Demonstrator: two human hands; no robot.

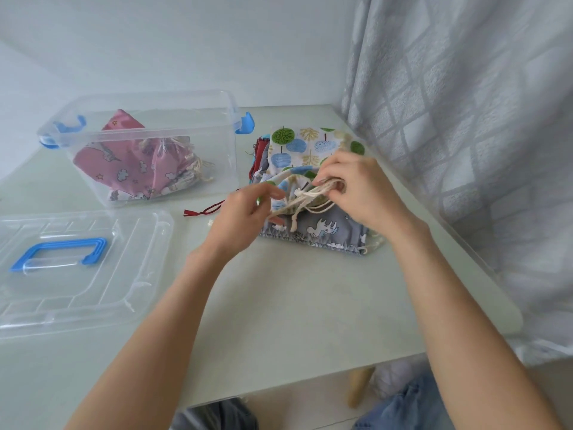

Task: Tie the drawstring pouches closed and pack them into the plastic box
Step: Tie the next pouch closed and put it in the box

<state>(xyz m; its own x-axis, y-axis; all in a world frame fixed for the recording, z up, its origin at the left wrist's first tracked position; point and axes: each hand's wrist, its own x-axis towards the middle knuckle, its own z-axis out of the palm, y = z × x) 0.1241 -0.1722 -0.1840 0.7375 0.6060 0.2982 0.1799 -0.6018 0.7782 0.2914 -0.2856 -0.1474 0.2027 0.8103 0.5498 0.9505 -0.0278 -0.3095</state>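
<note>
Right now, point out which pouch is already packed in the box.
The pink cloud-print pouch, inside the clear plastic box. The tree-print pouch and grey pouch lie outside on the table.

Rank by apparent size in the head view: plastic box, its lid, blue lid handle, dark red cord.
1-2. plastic box and lid: alike; the lid lies nearer, so unsure.
3. blue lid handle.
4. dark red cord.

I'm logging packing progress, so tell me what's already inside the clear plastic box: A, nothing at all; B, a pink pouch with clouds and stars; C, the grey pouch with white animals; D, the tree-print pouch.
B: a pink pouch printed with clouds and stars shows through the wall of the plastic box, while the tree-print pouch and the grey pouch lie outside it on the table.
</note>
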